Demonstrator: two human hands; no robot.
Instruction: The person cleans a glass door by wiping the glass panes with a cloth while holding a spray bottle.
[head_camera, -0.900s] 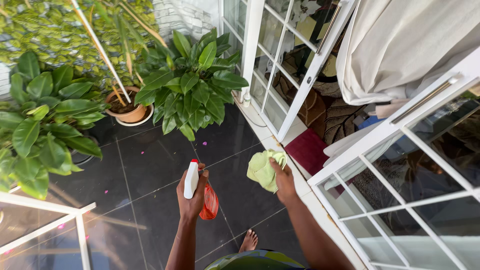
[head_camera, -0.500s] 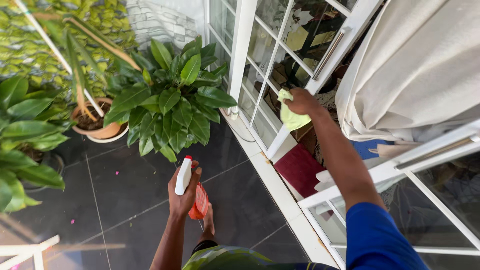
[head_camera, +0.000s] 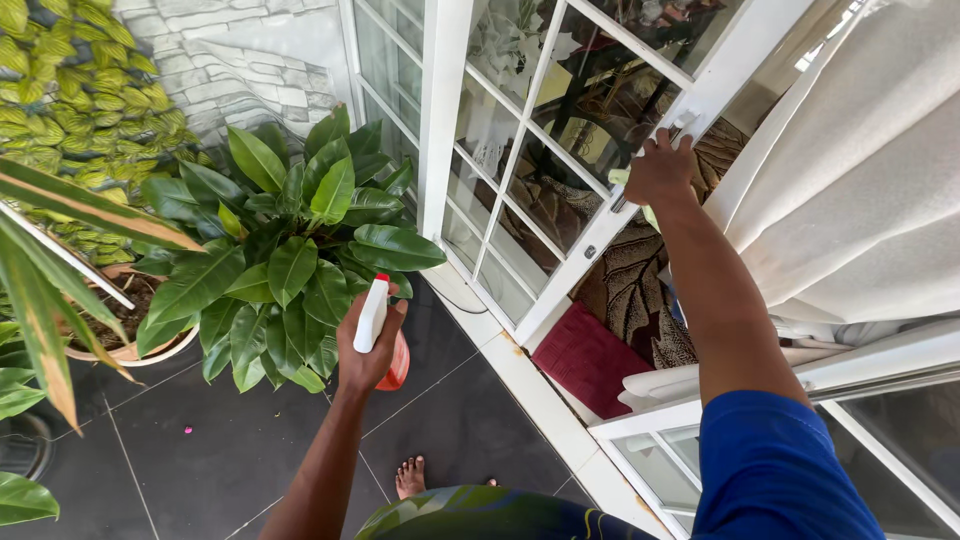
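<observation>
My left hand (head_camera: 362, 352) grips a spray bottle (head_camera: 378, 330) with a white trigger head and a red body, held upright over the dark tiled floor beside a leafy plant. My right hand (head_camera: 660, 170) reaches up to the handle on the white frame of an open glass door (head_camera: 640, 190). It holds a light green cloth (head_camera: 624, 180), of which only small edges show around the fingers. The right arm wears a blue sleeve.
A broad-leaved potted plant (head_camera: 290, 260) stands left of the door, with another pot (head_camera: 120, 340) further left. A dark red mat (head_camera: 590, 355) lies inside the doorway. A cream curtain (head_camera: 860, 180) hangs at right. A second white glazed door (head_camera: 800, 420) stands lower right. One bare foot (head_camera: 410, 477) shows below.
My right hand has risen with the cloth from the door's lower frame to the handle. The view tilted upward, and my left hand with the bottle stayed about level.
</observation>
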